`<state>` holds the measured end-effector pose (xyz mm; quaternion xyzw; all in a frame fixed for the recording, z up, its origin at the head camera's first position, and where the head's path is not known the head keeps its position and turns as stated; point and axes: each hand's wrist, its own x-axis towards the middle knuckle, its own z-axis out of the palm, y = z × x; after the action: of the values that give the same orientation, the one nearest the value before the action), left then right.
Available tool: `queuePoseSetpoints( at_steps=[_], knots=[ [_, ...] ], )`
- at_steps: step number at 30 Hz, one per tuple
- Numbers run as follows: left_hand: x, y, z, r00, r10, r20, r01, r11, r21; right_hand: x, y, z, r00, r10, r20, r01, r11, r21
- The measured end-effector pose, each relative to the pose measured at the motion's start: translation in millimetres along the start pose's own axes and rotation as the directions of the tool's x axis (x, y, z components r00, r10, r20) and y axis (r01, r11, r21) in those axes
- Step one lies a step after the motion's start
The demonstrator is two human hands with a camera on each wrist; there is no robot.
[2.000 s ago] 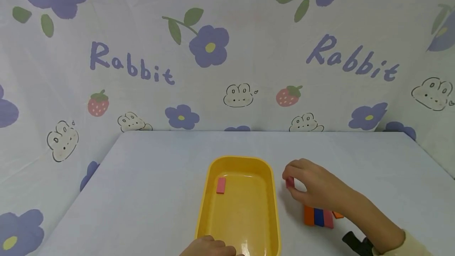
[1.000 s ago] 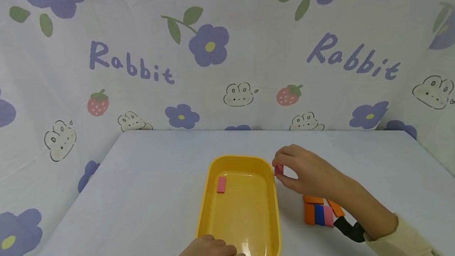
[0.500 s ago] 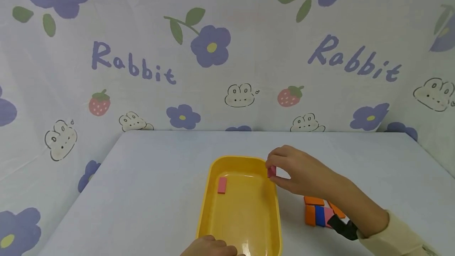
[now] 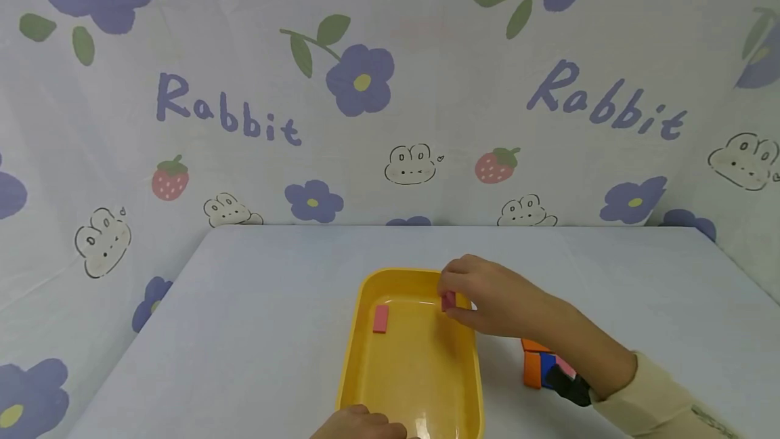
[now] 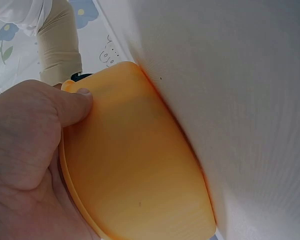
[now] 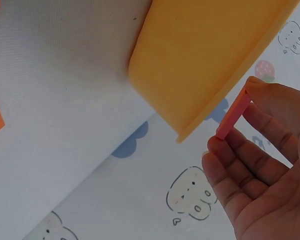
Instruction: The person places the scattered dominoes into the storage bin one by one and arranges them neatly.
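Observation:
Between thumb and fingertips my right hand (image 4: 496, 297) pinches a small pink rectangular block (image 4: 448, 301), over the far right corner of a yellow tray (image 4: 414, 364). The right wrist view shows the held block (image 6: 234, 117) gripped by its two ends, close to the tray's rim (image 6: 240, 72). Another pink block (image 4: 380, 319) lies flat inside the tray, towards its far left. My left hand (image 4: 359, 423) grips the tray's near edge. In the left wrist view its thumb (image 5: 75, 106) lies on the tray's outer wall, while its fingers are hidden behind the rim.
Right of the tray, an orange block (image 4: 532, 370), a blue block (image 4: 548, 361) and a pink block (image 4: 566, 364) lie side by side, with another orange block (image 4: 535, 344) behind them. A black wrist device (image 4: 568, 385) partly covers the group. A patterned cloth hangs behind the white table.
My right hand has moved left with the pink block, from beside the tray to over its far right corner. The left hand and the tray have stayed in place.

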<state>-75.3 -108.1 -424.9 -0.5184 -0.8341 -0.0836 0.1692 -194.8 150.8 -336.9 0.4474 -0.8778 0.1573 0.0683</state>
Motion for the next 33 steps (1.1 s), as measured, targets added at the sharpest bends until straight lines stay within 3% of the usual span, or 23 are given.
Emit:
queuePoseSetpoints(
  at_steps=[23,33],
  knots=[
    [0.0,-1.3,-1.6,0.999,0.003,0.035,-0.001,0.999,-0.043,17.1,-1.6,19.3,0.993,0.016,0.113,-0.020,0.999,0.028],
    [0.1,-2.0,-0.7,0.999,0.007,0.046,-0.005,0.999,-0.041,22.4,0.1,27.2,0.992,-0.016,0.126,0.012,0.999,0.035]
  ],
)
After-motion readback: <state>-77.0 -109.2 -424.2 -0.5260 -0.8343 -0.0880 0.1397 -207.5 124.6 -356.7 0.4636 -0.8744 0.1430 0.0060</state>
